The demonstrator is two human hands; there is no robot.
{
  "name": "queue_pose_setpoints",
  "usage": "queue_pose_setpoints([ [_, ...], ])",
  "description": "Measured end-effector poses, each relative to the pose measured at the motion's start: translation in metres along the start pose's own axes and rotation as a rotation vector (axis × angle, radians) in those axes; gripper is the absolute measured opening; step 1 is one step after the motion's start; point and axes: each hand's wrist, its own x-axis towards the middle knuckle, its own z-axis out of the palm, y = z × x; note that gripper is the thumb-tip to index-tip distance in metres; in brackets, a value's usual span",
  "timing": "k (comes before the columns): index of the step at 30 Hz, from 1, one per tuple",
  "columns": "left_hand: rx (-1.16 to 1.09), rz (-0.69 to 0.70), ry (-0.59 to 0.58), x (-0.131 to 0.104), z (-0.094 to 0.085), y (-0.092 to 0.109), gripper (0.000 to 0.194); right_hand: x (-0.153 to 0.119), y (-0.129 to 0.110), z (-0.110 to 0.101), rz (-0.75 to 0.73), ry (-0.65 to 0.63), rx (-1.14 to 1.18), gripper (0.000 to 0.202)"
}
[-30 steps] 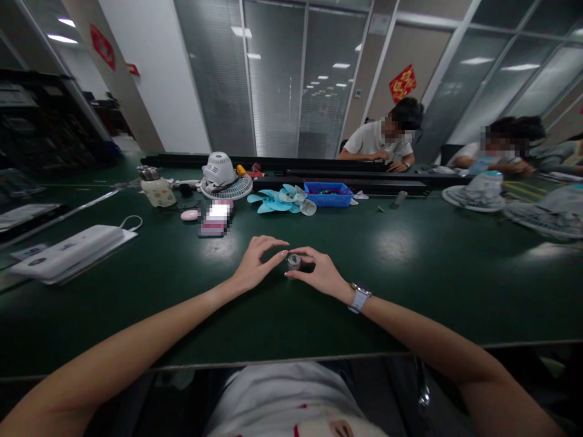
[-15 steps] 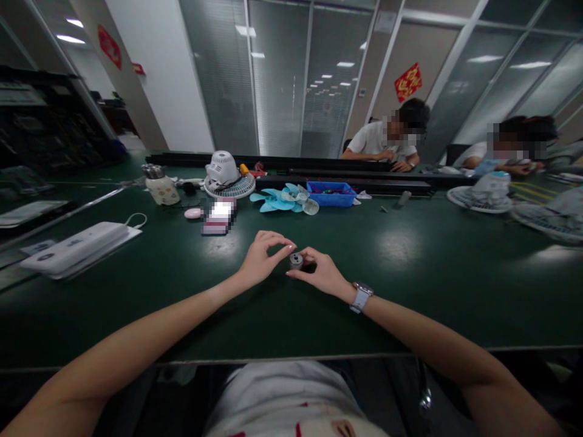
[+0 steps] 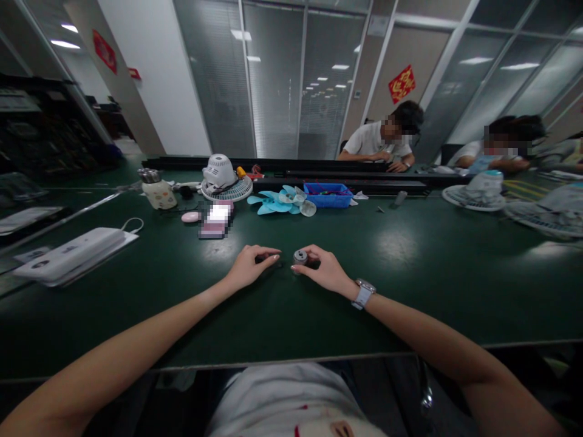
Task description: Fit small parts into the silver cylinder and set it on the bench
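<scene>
A small silver cylindrical motor [image 3: 300, 258] stands upright on the green table, its round top marked with dark holes. My right hand [image 3: 324, 270] grips it from the right, thumb at the near side and forefinger behind. To the left of the motor, my left hand [image 3: 251, 266] hovers low over the table, apart from it. A narrow gap separates its thumb and forefinger, and I see nothing held between them. The other fingers of that hand are partly hidden.
Beyond my hands lie blue fan blades [image 3: 276, 201], a blue tray [image 3: 328, 197] of small parts, a white fan [image 3: 221, 176], a phone [image 3: 216, 220] and a bottle [image 3: 158, 191]. A white device [image 3: 77, 254] lies left. Co-workers [image 3: 376, 139] sit across the table.
My left hand has drawn away from the motor's top, moving left and slightly down. My right hand stays on the motor. The view has shifted slightly.
</scene>
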Motion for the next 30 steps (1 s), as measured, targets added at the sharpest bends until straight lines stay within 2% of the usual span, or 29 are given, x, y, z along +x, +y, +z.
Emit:
queue_pose_setpoints([
  [3, -0.053, -0.076, 0.072, 0.001, -0.001, -0.002, 0.040, 0.012, 0.026, -0.037, 0.023, 0.209, -0.061, 0.039],
  [6, -0.090, -0.120, 0.092, 0.002, -0.001, -0.007, 0.038, 0.019, 0.067, -0.097, 0.123, 0.541, -0.235, 0.044],
  [9, -0.105, -0.132, 0.095, 0.002, 0.000, -0.008, 0.036, 0.011, 0.101, -0.159, 0.310, 0.766, -0.466, 0.045],
  [11, -0.127, -0.132, 0.104, 0.002, 0.001, -0.008, 0.035, -0.001, 0.115, -0.193, 0.469, 0.845, -0.637, 0.044],
  [13, -0.163, -0.134, 0.114, 0.003, 0.002, -0.007, 0.034, -0.015, 0.122, -0.216, 0.613, 0.874, -0.759, 0.045],
  [17, -0.201, -0.137, 0.125, 0.003, 0.003, -0.006, 0.032, -0.035, 0.127, -0.234, 0.759, 0.842, -0.780, 0.050],
  [19, -0.205, -0.135, 0.127, 0.002, 0.003, -0.006, 0.030, -0.037, 0.127, -0.235, 0.794, 0.822, -0.754, 0.053],
  [21, -0.209, -0.133, 0.128, 0.002, 0.003, -0.006, 0.029, -0.032, 0.122, -0.229, 0.772, 0.861, -0.771, 0.059],
  [23, -0.221, -0.129, 0.130, 0.002, 0.003, -0.006, 0.028, -0.021, 0.111, -0.212, 0.632, 0.937, -0.855, 0.064],
  [25, -0.238, -0.125, 0.133, 0.002, 0.003, -0.006, 0.027, -0.006, 0.092, -0.182, 0.391, 0.928, -0.924, 0.062],
  [26, -0.247, -0.123, 0.132, 0.002, 0.004, -0.007, 0.026, 0.000, 0.080, -0.161, 0.257, 0.857, -0.922, 0.059],
  [28, -0.247, -0.128, 0.127, 0.002, 0.004, -0.008, 0.026, 0.009, 0.054, -0.112, 0.027, 0.621, -0.833, 0.051],
  [30, -0.232, -0.135, 0.123, 0.003, 0.004, -0.009, 0.026, 0.011, 0.029, -0.060, -0.178, 0.243, -0.708, 0.044],
])
